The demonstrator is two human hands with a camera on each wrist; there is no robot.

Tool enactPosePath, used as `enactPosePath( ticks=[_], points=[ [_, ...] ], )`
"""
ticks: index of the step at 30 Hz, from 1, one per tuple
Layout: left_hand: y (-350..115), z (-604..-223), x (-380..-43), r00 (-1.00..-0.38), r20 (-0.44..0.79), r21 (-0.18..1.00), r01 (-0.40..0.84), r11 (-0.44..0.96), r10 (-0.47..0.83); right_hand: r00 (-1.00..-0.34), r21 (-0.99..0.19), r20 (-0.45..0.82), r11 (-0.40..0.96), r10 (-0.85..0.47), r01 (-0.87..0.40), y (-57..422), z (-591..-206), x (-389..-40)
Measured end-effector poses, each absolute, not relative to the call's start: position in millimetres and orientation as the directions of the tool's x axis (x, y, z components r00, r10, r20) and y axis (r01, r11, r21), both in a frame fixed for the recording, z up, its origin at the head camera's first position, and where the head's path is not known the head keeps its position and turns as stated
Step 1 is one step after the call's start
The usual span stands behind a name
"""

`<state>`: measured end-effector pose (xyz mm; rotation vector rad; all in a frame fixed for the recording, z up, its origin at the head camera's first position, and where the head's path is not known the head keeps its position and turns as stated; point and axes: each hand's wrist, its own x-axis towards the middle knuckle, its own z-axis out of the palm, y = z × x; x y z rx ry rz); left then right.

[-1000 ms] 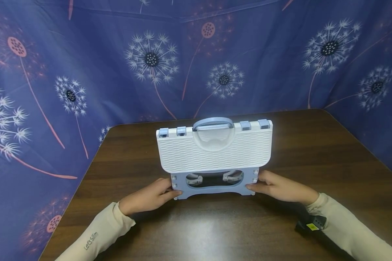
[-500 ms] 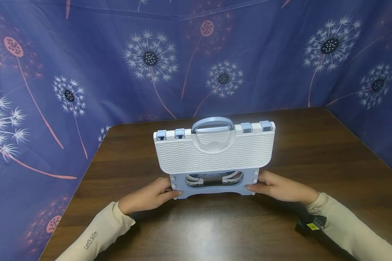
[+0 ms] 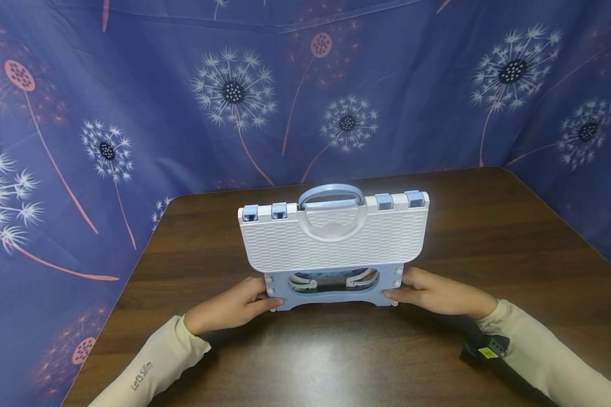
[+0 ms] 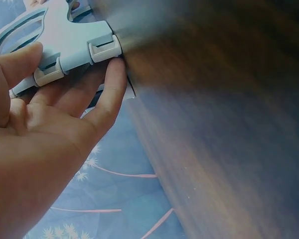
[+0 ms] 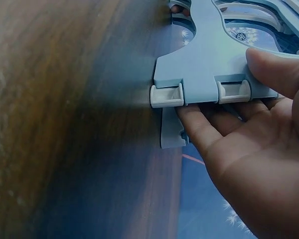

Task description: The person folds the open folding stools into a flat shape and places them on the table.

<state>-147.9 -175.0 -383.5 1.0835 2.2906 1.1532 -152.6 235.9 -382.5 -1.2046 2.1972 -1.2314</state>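
A folding step stool [image 3: 275, 243] stands partly folded on the table, its white textured top panel facing me and leaning over the blue leg panel [image 3: 336, 297]. A blue carry handle [image 3: 331, 187] arches from the top edge. My left hand [image 3: 234, 308] grips the left side of the leg panel low down. Its thumb lies on the front face and the fingers reach behind, as the left wrist view shows. On the opposite side my right hand [image 3: 438, 291] holds the panel the same way, with a finger by a white hinge clip [image 5: 167, 94]. The second leg panel is mostly hidden.
The brown wooden table [image 3: 315, 362] extends around the stool on every side. Behind and to the sides hangs a blue cloth [image 3: 412, 113] with a dandelion print. A black strap device [image 3: 483, 350] sits at the right wrist.
The stool's top edge has spread slightly wider in view as its upper part tilts a little and opens away from folded. Both hands keep their places on the leg panel.
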Motion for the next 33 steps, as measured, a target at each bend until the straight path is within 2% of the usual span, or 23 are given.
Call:
enactPosePath(
  ticks=[8,16,20,25,30,33],
  points=[
    [-175,-387,-147,-0.668,0.023,0.813,0.445,0.374,0.744,-0.602,-0.83,0.123,0.251,-0.789,-0.499,232,-386,-150],
    [-173,-387,-145,-0.681,0.057,0.775,0.491,0.398,0.73,-0.662,-0.837,0.211,0.216,-0.72,-0.502,227,-395,-151],
    [-173,-383,-144,-0.686,0.055,0.755,0.505,0.419,0.726,-0.688,-0.844,0.18,0.249,-0.703,-0.475,235,-391,-151],
    [-175,-374,-142,-0.721,0.077,0.687,0.539,0.488,0.688,-0.722,-0.842,0.142,0.301,-0.677,-0.448,251,-380,-148],
    [-180,-364,-139,-0.752,0.137,0.656,0.556,0.51,0.645,-0.804,-0.798,0.133,0.419,-0.579,-0.433,259,-371,-144],
    [-184,-359,-136,-0.756,0.201,0.634,0.585,0.506,0.623,-0.843,-0.812,0.147,0.424,-0.517,-0.402,259,-369,-143]
  ],
)
